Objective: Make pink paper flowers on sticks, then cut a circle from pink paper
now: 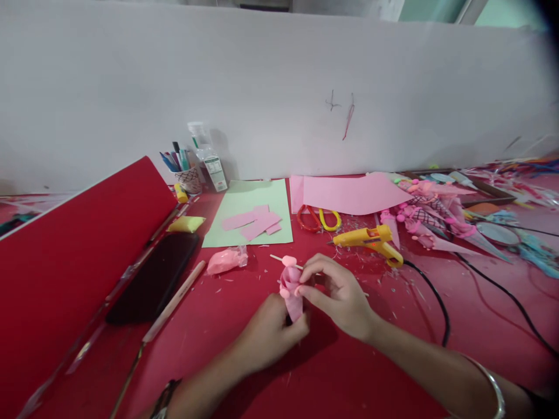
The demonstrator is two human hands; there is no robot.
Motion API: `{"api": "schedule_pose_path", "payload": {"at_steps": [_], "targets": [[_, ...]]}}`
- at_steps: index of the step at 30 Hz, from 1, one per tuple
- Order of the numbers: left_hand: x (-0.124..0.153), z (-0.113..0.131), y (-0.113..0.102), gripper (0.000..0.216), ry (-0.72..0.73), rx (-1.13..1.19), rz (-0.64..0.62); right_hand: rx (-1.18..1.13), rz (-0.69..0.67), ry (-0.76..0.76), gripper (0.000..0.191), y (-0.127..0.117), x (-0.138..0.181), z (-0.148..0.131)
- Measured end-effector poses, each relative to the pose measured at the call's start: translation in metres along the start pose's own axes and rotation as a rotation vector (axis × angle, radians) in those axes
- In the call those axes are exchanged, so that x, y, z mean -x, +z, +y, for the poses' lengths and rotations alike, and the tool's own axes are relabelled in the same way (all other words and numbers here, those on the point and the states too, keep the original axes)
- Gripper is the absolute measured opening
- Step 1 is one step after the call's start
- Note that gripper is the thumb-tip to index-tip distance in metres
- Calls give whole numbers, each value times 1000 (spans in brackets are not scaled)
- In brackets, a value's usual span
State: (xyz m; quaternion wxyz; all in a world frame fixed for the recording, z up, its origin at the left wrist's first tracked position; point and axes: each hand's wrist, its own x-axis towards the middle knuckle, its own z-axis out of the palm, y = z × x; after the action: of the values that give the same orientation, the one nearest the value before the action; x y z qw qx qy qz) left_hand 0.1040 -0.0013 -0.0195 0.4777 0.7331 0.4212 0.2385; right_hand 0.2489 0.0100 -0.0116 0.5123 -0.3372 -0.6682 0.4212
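Forearms (417,364) bracket a small pink paper cone (293,305) above a red desk (327,384)

A silvery bangle (496,391) circles the right arm. The cone is between the hands, wide end up and leaning a little. The left grip (273,333) is closed around its lower part, hiding the point. The right grip (338,295) brings thumb and finger against the cone's upper right side; from here I cannot tell whether they pinch or merely touch. Just behind the cone, a thin stick (275,257) slants toward the right hand.

As I judge it, this piece is well along: the paper is already rolled, and coral-coloured lumps (289,261) sit around its mouth. Whether more belongs on it, I can't say. Off to the right lies a heap of similar decorated cones (437,212), which look largely done.

Plenty of material seems unused. Cut pink pieces (262,224) lie flat on a green sheet (218,233), and a bag of coral material (225,262) rests on the desk near the left hand. A larger pink sheet (353,195) lies farther back, with scissors (322,219) at its near edge. The yellow glue gun (362,237) lies on its side beyond the right hand, held by nobody.
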Motion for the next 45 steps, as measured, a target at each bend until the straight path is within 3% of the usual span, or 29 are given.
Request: {"api": "schedule_pose_path", "payload": {"at_steps": [5,8,12,19,26,30,32,34,37,39,45], "targets": [[7,9,-5,6,-2,237,-152,-182,-63,37,24,0,3,3],[10,11,-6,7,8,247,-183,-114,-204,67,34,0,5,1],[8,10,-4,10,35,246,-212,55,-307,14,27,-1,5,-3],[1,0,2,10,20,252,-7,91,-188,-13,29,-1,4,-2],[-2,-1,1,20,-36,231,86,62,-125,29,23,0,3,1],[-6,2,-6,25,-152,347,281,175,-1,47,9,0,1,4],[-8,0,-8,29,-215,432,360,283,-9,-12,7,-1,2,4],[-8,-4,-8,33,-238,559,347,397,-120,-73,7,-1,3,3],[-7,-7,-5,34,-205,769,208,549,-274,-112,12,-2,5,4],[-6,-6,-3,33,-201,850,174,642,-281,-126,15,-1,6,5],[-4,5,5,26,-171,959,252,865,-241,-232,17,6,10,5]]}}
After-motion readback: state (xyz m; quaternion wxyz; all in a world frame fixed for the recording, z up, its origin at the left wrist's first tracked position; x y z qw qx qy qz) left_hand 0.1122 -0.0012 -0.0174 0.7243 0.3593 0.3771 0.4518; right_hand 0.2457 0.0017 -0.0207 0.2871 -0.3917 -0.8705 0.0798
